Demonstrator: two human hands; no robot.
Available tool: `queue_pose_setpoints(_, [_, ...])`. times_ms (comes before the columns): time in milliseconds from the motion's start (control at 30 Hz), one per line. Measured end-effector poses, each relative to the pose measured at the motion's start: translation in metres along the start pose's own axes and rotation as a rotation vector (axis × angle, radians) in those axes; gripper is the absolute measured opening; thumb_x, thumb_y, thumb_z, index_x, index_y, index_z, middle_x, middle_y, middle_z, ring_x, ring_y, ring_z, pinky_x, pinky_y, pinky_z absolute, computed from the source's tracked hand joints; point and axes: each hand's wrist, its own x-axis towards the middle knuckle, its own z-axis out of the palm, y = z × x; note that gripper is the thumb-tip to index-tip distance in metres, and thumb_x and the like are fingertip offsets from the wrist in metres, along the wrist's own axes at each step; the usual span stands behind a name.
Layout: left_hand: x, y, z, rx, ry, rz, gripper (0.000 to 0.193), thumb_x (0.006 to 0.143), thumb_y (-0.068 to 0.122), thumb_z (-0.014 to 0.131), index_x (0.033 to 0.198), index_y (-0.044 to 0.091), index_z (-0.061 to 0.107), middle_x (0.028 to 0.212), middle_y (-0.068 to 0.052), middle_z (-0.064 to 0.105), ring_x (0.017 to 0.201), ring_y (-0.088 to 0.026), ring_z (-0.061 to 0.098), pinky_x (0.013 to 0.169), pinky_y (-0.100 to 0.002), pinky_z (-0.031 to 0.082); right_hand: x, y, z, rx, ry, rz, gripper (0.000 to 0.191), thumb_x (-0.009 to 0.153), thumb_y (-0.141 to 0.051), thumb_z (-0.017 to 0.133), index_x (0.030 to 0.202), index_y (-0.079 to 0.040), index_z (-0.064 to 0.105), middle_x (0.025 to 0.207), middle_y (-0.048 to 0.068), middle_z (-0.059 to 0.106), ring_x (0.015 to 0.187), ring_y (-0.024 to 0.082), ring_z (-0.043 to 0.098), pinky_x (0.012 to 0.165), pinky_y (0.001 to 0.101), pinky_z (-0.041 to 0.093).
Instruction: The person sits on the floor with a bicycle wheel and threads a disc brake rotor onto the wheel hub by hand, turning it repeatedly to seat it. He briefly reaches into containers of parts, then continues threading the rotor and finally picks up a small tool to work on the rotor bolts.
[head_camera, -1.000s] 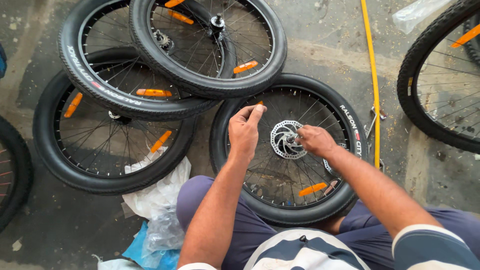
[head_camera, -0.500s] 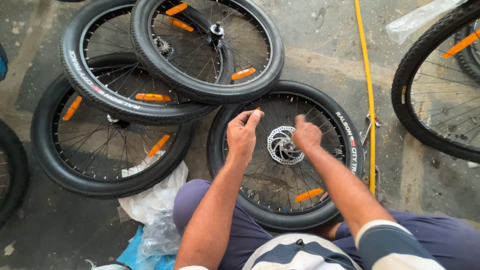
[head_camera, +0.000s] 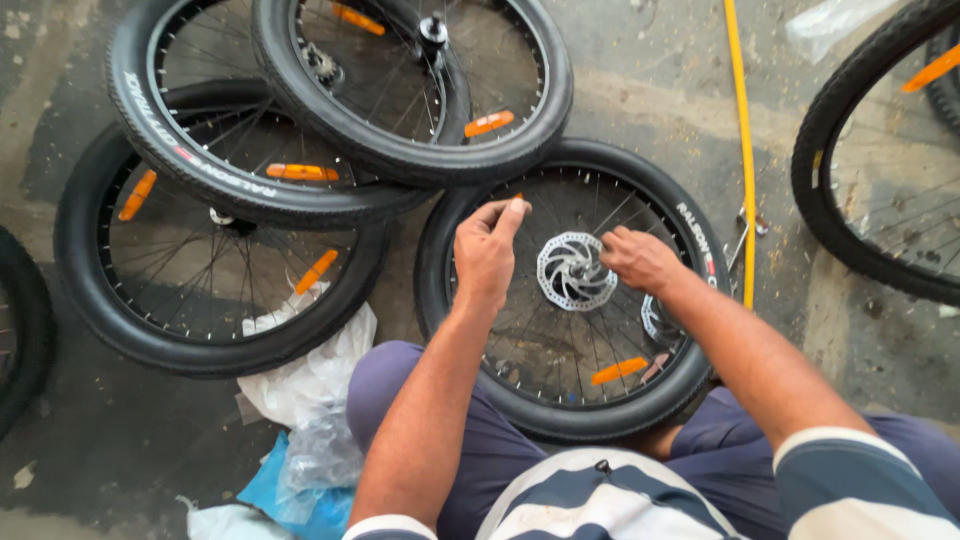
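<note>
Wheel (head_camera: 575, 300) work fills the head view: we sit with it flat across our lap, and we place everything else by its disc (head_camera: 577, 271), the toothed silver rotor at the hub. Our right hand (head_camera: 640, 260) rests just right of the disc, fingers curled down at its edge; whether they pinch a bolt or only touch metal we cannot tell. Our left hand (head_camera: 487, 250) hovers left of the disc over the spokes, thumb and forefinger pressed together as if on something small, too small for us to make out.

To do this well, we judge, we should keep the wheel steady on our legs, work round the disc evenly, and keep our fingers off its teeth.

Up and left of the disc, three more wheels (head_camera: 300, 150) lie overlapped on a stained concrete floor (head_camera: 60, 60). A yellow hose (head_camera: 742, 150) runs just right of it, another tyre (head_camera: 860, 160) beyond. Crumpled plastic (head_camera: 310, 390) lies down-left, beside our knee.
</note>
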Motion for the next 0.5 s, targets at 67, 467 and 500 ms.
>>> queue_pose_setpoints(67, [-0.002, 0.000, 0.001, 0.010, 0.004, -0.016, 0.025, 0.097, 0.020, 0.069, 0.103, -0.003, 0.077, 0.096, -0.004, 0.076, 0.087, -0.008, 0.064, 0.082, -0.025, 0.050, 0.001, -0.004, 0.002, 0.032, -0.035, 0.022, 0.009, 0.081, -0.014, 0.065, 0.090, -0.013, 0.067, 0.099, 0.008, 0.065, 0.098, 0.027, 0.066, 0.083, 0.0383, 0.058])
queue_pose_setpoints(467, [-0.017, -0.006, -0.003, -0.027, -0.026, 0.032, 0.026, 0.100, 0.020, 0.070, 0.104, -0.004, 0.077, 0.096, -0.004, 0.075, 0.089, -0.008, 0.064, 0.084, -0.025, 0.051, 0.015, -0.050, 0.019, 0.671, 0.068, 0.880, 0.025, 0.090, -0.036, 0.079, 0.100, -0.013, 0.075, 0.097, 0.019, 0.075, 0.093, 0.035, 0.072, 0.086, 0.0442, 0.056])
queue_pose_setpoints(500, [-0.017, -0.007, -0.005, -0.025, -0.027, 0.033, 0.026, 0.100, 0.021, 0.070, 0.105, -0.004, 0.077, 0.097, -0.004, 0.075, 0.090, -0.008, 0.064, 0.084, -0.024, 0.051, 0.008, -0.048, 0.018, 0.605, 0.074, 0.704, 0.028, 0.090, -0.036, 0.078, 0.101, -0.010, 0.074, 0.095, 0.018, 0.074, 0.092, 0.035, 0.071, 0.085, 0.0448, 0.056])
